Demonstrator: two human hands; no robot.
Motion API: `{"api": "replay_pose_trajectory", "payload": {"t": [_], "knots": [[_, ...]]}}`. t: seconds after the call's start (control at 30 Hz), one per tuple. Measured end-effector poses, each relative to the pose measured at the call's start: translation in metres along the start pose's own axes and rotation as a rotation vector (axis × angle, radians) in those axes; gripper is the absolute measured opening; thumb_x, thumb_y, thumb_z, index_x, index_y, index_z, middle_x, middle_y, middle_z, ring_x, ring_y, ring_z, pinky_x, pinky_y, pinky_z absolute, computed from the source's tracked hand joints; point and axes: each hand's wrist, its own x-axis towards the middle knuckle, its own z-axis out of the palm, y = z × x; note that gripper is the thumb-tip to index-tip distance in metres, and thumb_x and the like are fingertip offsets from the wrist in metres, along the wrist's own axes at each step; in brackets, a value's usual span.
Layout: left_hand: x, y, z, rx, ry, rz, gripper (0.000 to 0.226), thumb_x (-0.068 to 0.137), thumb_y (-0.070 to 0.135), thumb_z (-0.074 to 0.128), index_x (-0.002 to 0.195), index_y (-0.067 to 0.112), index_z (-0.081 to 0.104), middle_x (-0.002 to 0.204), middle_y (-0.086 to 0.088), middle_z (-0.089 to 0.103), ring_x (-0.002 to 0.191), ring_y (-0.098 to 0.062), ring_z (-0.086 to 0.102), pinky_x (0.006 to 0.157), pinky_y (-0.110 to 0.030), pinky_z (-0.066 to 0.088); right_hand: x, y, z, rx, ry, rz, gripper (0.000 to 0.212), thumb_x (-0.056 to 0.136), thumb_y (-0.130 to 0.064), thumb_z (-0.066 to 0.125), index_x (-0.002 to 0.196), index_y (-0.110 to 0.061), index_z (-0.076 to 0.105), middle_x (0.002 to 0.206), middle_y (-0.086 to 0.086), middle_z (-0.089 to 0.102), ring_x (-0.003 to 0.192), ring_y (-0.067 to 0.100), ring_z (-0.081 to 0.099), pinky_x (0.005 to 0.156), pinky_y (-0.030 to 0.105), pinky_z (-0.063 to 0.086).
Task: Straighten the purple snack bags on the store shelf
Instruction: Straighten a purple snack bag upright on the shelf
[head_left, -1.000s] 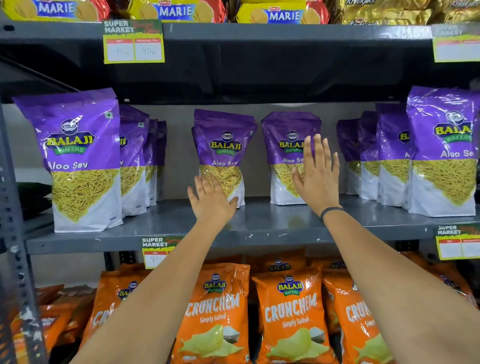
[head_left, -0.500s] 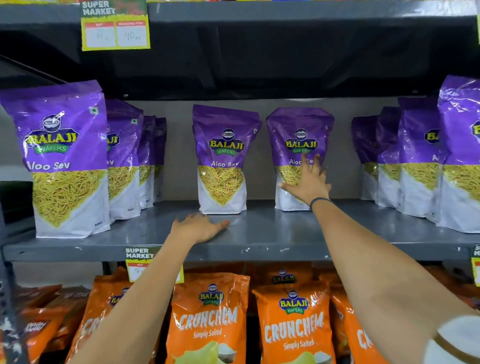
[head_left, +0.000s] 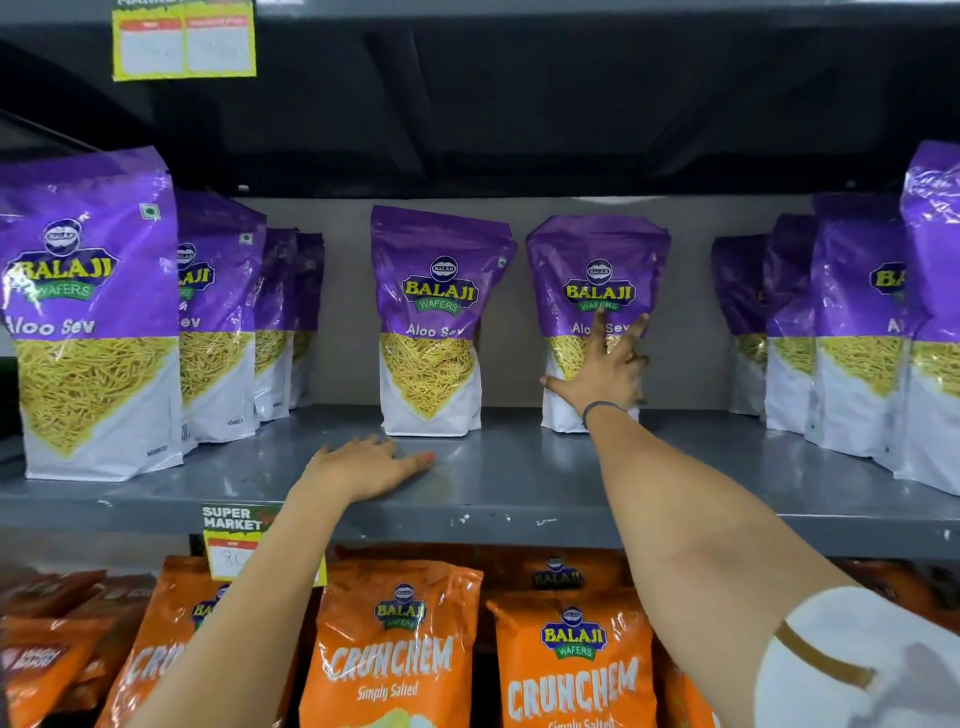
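Note:
Purple Aloo Sev snack bags stand on the grey shelf (head_left: 519, 483). Two lone bags stand at the back: a middle-left bag (head_left: 434, 317) that leans a little, and a middle-right bag (head_left: 597, 270). My right hand (head_left: 602, 369) has its fingers spread flat against the front of the middle-right bag, touching it without closing round it. My left hand (head_left: 369, 465) lies palm down on the bare shelf in front of the middle-left bag, holding nothing. A row of purple bags (head_left: 88, 312) stands at the left and another row (head_left: 852, 322) at the right.
Orange Crunchem bags (head_left: 395, 649) fill the shelf below. A yellow price tag (head_left: 228, 540) hangs on the shelf's front edge and another price tag (head_left: 184, 44) on the shelf above. The upper shelf hangs low over the bags.
My right hand has reached further in and now presses on the middle-right bag. My left hand dropped from raised to flat on the shelf. The view has come closer.

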Motion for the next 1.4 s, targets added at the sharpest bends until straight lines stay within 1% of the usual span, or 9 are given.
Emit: {"api": "replay_pose_trajectory", "payload": {"t": [0.07, 0.13, 0.33, 0.57, 0.8, 1.03, 1.17, 1.4], "knots": [[0.0, -0.003, 0.0, 0.009, -0.003, -0.005, 0.081, 0.089, 0.069, 0.019, 0.154, 0.022, 0.022, 0.165, -0.002, 0.015, 0.152, -0.023, 0.015, 0.122, -0.05, 0.013, -0.002, -0.001, 0.001, -0.009, 0.01, -0.007, 0.123, 0.059, -0.062, 0.08, 0.151, -0.036, 0.002, 0.158, 0.018, -0.013, 0.131, 0.048, 0.03, 0.083, 0.066, 0.049], [0.001, 0.011, 0.008, 0.019, -0.03, -0.018, 0.08, 0.089, 0.069, 0.019, 0.155, 0.023, 0.021, 0.165, -0.002, 0.014, 0.152, -0.023, 0.014, 0.121, -0.05, 0.012, 0.001, 0.014, 0.002, -0.001, -0.023, 0.005, 0.12, 0.061, -0.06, 0.08, 0.151, -0.036, 0.003, 0.158, 0.018, -0.012, 0.13, 0.046, 0.03, 0.084, 0.064, 0.049], [0.005, 0.007, 0.007, 0.035, -0.026, -0.023, 0.079, 0.09, 0.068, 0.017, 0.155, 0.024, 0.019, 0.165, -0.003, 0.013, 0.152, -0.024, 0.012, 0.121, -0.05, 0.011, 0.001, 0.011, 0.003, 0.005, -0.002, -0.011, 0.118, 0.061, -0.058, 0.08, 0.151, -0.037, 0.006, 0.159, 0.018, -0.009, 0.128, 0.046, 0.033, 0.086, 0.06, 0.049], [0.01, 0.005, 0.005, 0.033, -0.018, -0.028, 0.08, 0.089, 0.069, 0.017, 0.155, 0.025, 0.019, 0.165, -0.002, 0.013, 0.152, -0.024, 0.012, 0.121, -0.05, 0.011, -0.003, 0.009, -0.007, 0.012, -0.019, -0.003, 0.118, 0.063, -0.057, 0.08, 0.15, -0.039, 0.003, 0.159, 0.016, -0.011, 0.13, 0.045, 0.031, 0.085, 0.063, 0.048], [0.008, 0.008, 0.005, 0.022, -0.012, -0.031, 0.08, 0.09, 0.068, 0.018, 0.155, 0.022, 0.02, 0.165, -0.004, 0.013, 0.152, -0.024, 0.012, 0.121, -0.05, 0.011, -0.014, 0.012, -0.021, 0.011, -0.028, -0.009, 0.118, 0.065, -0.055, 0.08, 0.151, -0.039, 0.0, 0.158, 0.016, -0.014, 0.128, 0.045, 0.032, 0.086, 0.062, 0.049], [0.009, 0.006, 0.007, 0.012, 0.002, -0.029, 0.082, 0.089, 0.068, 0.018, 0.155, 0.019, 0.021, 0.165, -0.005, 0.015, 0.152, -0.026, 0.014, 0.121, -0.05, 0.013, -0.029, 0.013, -0.034, -0.007, 0.0, -0.001, 0.118, 0.064, -0.055, 0.08, 0.15, -0.039, 0.001, 0.159, 0.016, -0.011, 0.128, 0.044, 0.032, 0.084, 0.062, 0.049], [0.012, 0.005, 0.008, 0.002, 0.008, -0.029, 0.083, 0.088, 0.069, 0.019, 0.154, 0.02, 0.023, 0.164, -0.005, 0.017, 0.152, -0.026, 0.016, 0.122, -0.051, 0.013, -0.038, 0.017, -0.045, -0.014, 0.012, -0.006, 0.116, 0.066, -0.055, 0.079, 0.151, -0.037, 0.002, 0.159, 0.017, -0.01, 0.13, 0.046, 0.03, 0.086, 0.063, 0.048], [0.02, 0.001, 0.01, -0.025, 0.014, -0.029, 0.085, 0.085, 0.072, 0.021, 0.153, 0.021, 0.028, 0.163, -0.006, 0.023, 0.149, -0.028, 0.024, 0.12, -0.051, 0.02, -0.054, 0.019, -0.061, 0.011, 0.027, -0.009, 0.114, 0.066, -0.054, 0.079, 0.151, -0.038, 0.005, 0.159, 0.016, -0.011, 0.131, 0.047, 0.027, 0.088, 0.065, 0.045]]}}
